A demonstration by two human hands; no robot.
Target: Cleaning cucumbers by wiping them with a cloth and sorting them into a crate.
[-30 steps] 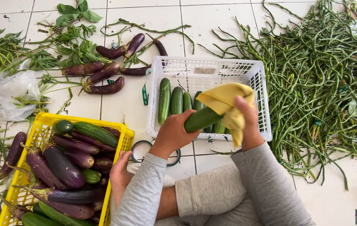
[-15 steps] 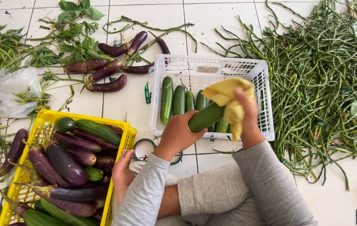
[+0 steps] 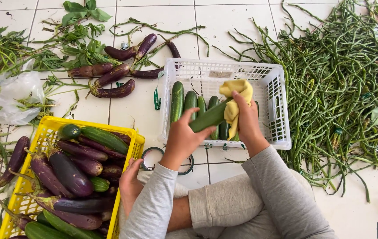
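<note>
My left hand (image 3: 183, 138) grips the near end of a green cucumber (image 3: 210, 117) held over a white basket (image 3: 279, 108). My right hand (image 3: 245, 120) presses a yellow cloth (image 3: 235, 94) around the cucumber's far end. Several more cucumbers (image 3: 184, 105) lie side by side inside the white basket. A bare foot (image 3: 129, 183) rests by the yellow crate.
A yellow crate (image 3: 43, 137) at lower left holds purple eggplants (image 3: 67, 170) and cucumbers. Loose eggplants (image 3: 111, 77) and leafy stems lie on the tiled floor behind it, beside a clear plastic bag (image 3: 9, 95). A big heap of long beans (image 3: 344, 79) fills the right side.
The cloth has shifted a little along the cucumber under my right hand; the view has drifted slightly. Both hands keep their hold.
</note>
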